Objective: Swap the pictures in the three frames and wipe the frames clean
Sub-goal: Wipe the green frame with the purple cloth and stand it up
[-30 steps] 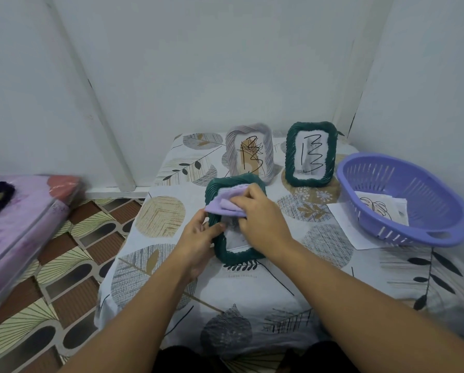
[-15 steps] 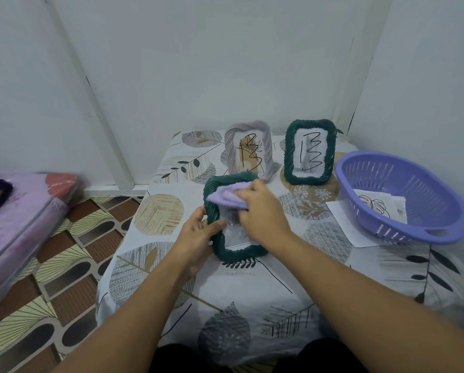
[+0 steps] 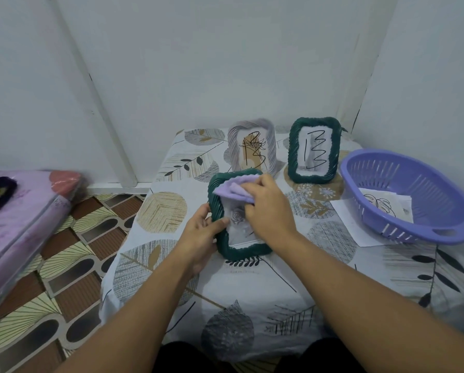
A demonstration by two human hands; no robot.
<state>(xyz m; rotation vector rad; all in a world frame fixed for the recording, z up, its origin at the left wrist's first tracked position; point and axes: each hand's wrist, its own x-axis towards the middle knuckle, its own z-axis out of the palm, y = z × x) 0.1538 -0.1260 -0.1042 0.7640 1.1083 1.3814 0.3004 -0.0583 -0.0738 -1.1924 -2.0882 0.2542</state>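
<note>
Table [image 3: 252, 292], covered with a leaf-print cloth, stands in a corner of white walls. A mattress [image 3: 23, 219] in purple wrap lies on the patterned floor, well to the left of the table.

Purple basket [image 3: 403, 195] sits at the table's right edge, on top of a loose white sheet [image 3: 346, 216]. Inside the basket lies a paper [image 3: 384, 204] with a leaf drawing.

Near green frame [image 3: 239, 214] is propped near the table's middle, tilted back. It contains a picture with a rose motif, partly hidden.

Far green frame [image 3: 314, 150] stands upright at the back of the table, just left of the basket, holding a scribbled picture.

Grey frame [image 3: 251, 149] stands upright at the back of the table, left of the far green frame, also holding a scribbled drawing.

Right hand [image 3: 268, 208] grasps a lilac cloth [image 3: 233, 189] and presses it on the upper part of the near green frame.

Left hand [image 3: 201, 235] clasps the near green frame's left edge, thumb on the front.
</note>
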